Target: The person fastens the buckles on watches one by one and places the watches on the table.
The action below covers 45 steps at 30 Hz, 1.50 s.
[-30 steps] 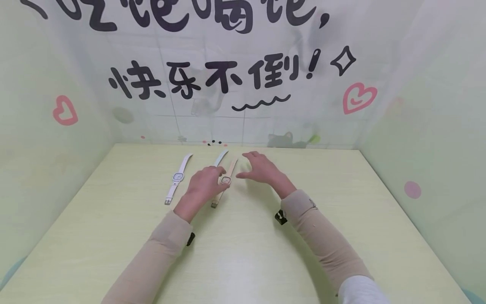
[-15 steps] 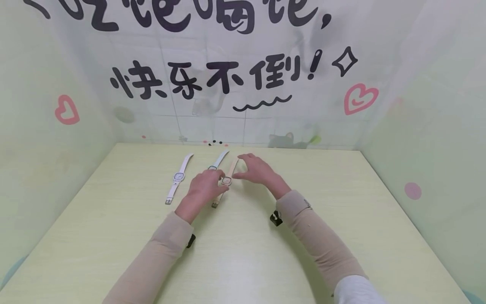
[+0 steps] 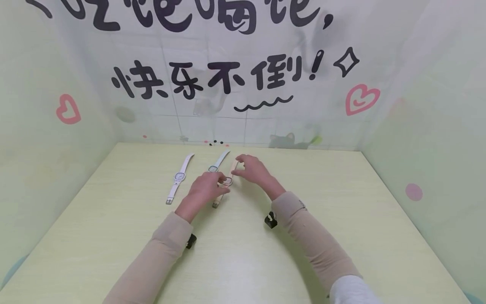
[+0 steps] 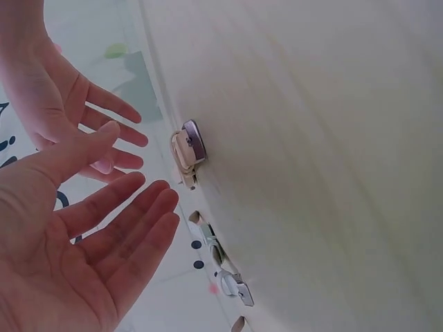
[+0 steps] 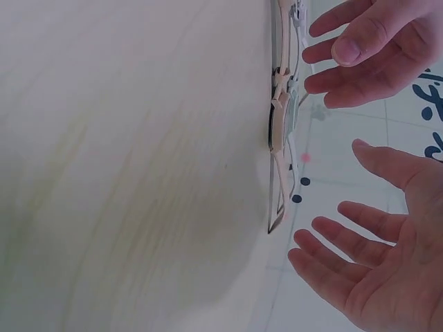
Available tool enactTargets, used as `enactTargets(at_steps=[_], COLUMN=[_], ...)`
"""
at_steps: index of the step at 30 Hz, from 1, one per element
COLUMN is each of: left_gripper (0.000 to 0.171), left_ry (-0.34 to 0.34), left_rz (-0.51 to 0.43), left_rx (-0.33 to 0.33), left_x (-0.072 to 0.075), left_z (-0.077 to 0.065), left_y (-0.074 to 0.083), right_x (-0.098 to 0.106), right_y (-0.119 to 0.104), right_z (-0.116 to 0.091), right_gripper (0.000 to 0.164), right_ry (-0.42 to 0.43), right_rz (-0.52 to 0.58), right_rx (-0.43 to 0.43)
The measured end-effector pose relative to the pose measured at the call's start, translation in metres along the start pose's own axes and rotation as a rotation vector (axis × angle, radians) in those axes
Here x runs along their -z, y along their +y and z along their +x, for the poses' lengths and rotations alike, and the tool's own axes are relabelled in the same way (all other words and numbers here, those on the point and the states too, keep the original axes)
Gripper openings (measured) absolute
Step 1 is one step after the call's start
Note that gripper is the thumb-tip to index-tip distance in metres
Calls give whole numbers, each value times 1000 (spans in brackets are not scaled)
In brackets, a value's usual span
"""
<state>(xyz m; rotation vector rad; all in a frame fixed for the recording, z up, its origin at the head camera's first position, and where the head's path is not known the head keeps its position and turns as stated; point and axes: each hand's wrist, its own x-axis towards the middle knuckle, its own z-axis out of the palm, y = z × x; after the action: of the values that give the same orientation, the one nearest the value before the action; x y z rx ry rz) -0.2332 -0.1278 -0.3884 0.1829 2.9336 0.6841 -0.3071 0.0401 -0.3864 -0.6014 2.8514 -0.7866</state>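
Observation:
Three wristwatches lie spread out on the pale table: a white watch (image 3: pixel 179 176) on the left, a light blue watch (image 3: pixel 213 169) in the middle and a peach watch (image 3: pixel 228 181) on the right. My left hand (image 3: pixel 203 186) hovers over the peach watch's near strap and the lower part of the blue one, hiding parts of both. Beside the peach watch's far strap is my right hand (image 3: pixel 255 170). In the right wrist view, the right hand (image 5: pixel 387 256) has loosely bent, spread fingers, apart from the peach watch (image 5: pixel 279 124). Relaxed fingers and an empty palm show on the left hand (image 4: pixel 104 249).
A light wood-patterned table (image 3: pixel 243 253) spreads beneath my arms. Behind it stands a printed back wall (image 3: pixel 152 118) with dark lettering, and pale side walls rise left and right. Black wrist straps (image 3: pixel 271 220) show under the sleeves.
My right hand has moved left, closer to the peach watch's far strap. The left hand has shifted slightly down, uncovering the light blue watch's dial.

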Motion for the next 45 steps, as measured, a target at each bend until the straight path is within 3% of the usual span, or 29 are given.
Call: enactTargets(at_steps=[13,18,24,27,34,39,42,45], left_gripper=[42,45,53,55,44,41,39,42], left_ry=[-33,-67,-137,-163,-187,-195,-197,-189], left_rz=[-56,-86,-54,-30,-28,-66,-87,-114], left_rx=[54,110,133,132,194,196,191,176], left_x=[-3,-1,-1,-3,-9,-10,-7,-3], left_z=[4,4,7,9,15,15,15,12], left_y=[-1,-2,-1,-1,-2,0,2,-1], right_x=[-13,-17,-19,-19,-23,-27,-29,-32], right_y=[0,-1,0,2,2,4,4,3], right_z=[7,9,10,11,15,18,18,19], right_gripper=[51,50,49,51,65,73,65,44], right_ry=[17,8,2,-20,-33,-59,-79,-48], right_rz=[121,161,196,293,679,941,976,923], right_rx=[-75,-101,-130,-163,-334,-416,-413,-387])
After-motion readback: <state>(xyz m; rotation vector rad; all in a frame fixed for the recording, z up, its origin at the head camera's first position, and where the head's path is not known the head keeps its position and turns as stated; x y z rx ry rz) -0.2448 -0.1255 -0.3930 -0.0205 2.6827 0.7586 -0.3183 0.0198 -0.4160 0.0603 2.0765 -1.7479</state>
